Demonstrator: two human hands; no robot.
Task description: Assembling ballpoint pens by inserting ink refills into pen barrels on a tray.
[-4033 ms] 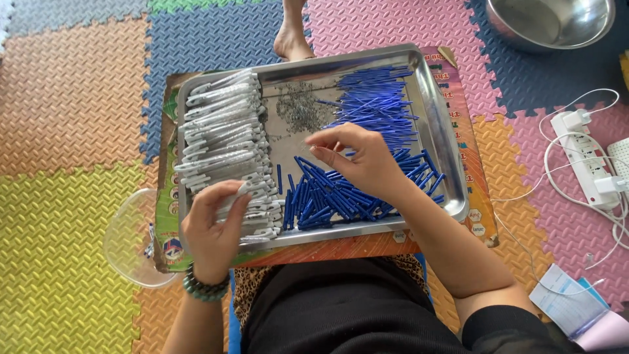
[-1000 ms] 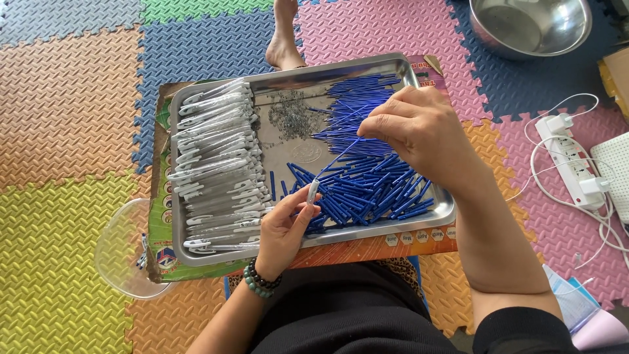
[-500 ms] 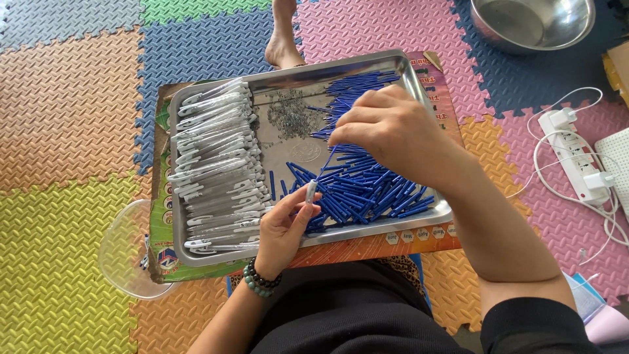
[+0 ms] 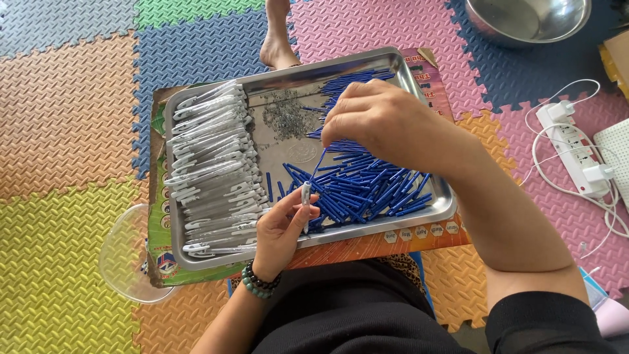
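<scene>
A steel tray (image 4: 419, 88) rests on a printed board over my lap. White pen barrels (image 4: 209, 164) are stacked along its left side, a heap of blue refills (image 4: 377, 187) fills the right, and a small pile of tiny metal springs (image 4: 285, 119) lies at the middle back. My left hand (image 4: 282, 226) holds one white pen barrel (image 4: 305, 200) upright near the tray's front edge. My right hand (image 4: 380, 124) pinches a thin blue refill (image 4: 320, 162) that slants down, its lower end at the top of the barrel.
A clear plastic lid (image 4: 124, 259) lies left of the board. A steel bowl (image 4: 527, 19) sits at the back right, a white power strip (image 4: 573, 151) with cables to the right. Someone's bare foot (image 4: 278, 39) stands behind the tray. Coloured foam mats cover the floor.
My right hand has moved left and down from the blue heap with a refill, bringing its tip to the barrel held in my left hand. The left hand stays put.
</scene>
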